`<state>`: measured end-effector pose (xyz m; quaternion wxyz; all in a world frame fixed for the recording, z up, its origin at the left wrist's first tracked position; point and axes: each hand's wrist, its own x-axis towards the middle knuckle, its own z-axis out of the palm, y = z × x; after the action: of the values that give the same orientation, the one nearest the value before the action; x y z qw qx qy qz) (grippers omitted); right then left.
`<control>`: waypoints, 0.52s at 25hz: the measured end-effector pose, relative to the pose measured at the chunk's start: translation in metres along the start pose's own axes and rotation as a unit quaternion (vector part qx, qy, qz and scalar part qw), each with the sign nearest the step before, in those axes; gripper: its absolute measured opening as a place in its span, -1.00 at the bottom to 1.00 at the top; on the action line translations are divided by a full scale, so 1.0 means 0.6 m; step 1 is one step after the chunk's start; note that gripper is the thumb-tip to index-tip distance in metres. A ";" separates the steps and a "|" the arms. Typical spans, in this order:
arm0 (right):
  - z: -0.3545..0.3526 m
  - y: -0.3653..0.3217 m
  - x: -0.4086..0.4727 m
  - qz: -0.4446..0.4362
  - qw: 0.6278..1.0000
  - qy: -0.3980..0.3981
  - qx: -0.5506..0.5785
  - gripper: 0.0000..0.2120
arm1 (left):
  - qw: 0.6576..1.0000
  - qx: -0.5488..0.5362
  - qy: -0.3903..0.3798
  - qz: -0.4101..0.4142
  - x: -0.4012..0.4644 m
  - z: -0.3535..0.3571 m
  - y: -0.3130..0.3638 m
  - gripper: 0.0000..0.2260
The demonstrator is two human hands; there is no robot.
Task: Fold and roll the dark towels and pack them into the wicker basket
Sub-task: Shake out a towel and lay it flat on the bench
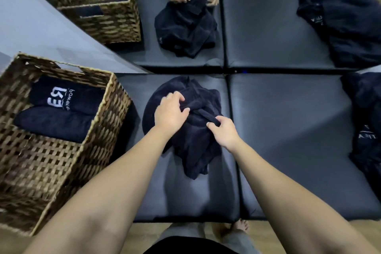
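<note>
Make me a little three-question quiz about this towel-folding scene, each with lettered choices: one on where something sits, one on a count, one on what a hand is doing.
1. Where does the wicker basket stand relative to the person?
A. On their left
B. On their right
C. Behind the mirror

2. How many rolled towels lie in the basket?
A. None
B. Two
C. Five

3. What is the right hand doing?
A. Resting flat on the cushion
B. Pinching a fold of the crumpled towel
C. Holding the basket rim

Answers:
1. A, the basket sits at the left edge of the dark cushion.
2. B, one roll with white lettering and one plain roll beside it.
3. B, thumb and fingers close on a ridge of dark cloth, while the left hand grips the towel too.
</note>
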<state>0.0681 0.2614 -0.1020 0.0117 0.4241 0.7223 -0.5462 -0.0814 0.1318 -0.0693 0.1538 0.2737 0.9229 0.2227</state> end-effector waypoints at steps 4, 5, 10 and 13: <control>-0.047 0.032 -0.019 -0.020 0.999 0.008 -0.043 -0.81 | 0.981 0.171 -0.085 -0.040 0.010 0.025 0.031 -0.43; -0.063 0.044 -0.021 -0.019 0.999 0.012 -0.048 -0.81 | 0.981 0.159 -0.100 -0.044 0.009 0.036 0.036 -0.59; -0.172 0.090 -0.023 0.006 0.996 0.068 -0.051 -0.82 | 0.953 -0.214 0.014 -0.212 0.005 0.072 0.067 -0.96; -0.252 0.122 -0.016 0.061 0.982 0.168 -0.054 -0.83 | 0.849 -0.434 0.098 -0.285 0.023 0.049 0.110 -0.95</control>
<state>0.1873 0.3797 -0.0937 -0.0537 0.5519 0.7151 -0.4256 -0.0516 0.1988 -0.0641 0.2228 -0.1187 0.7799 0.5727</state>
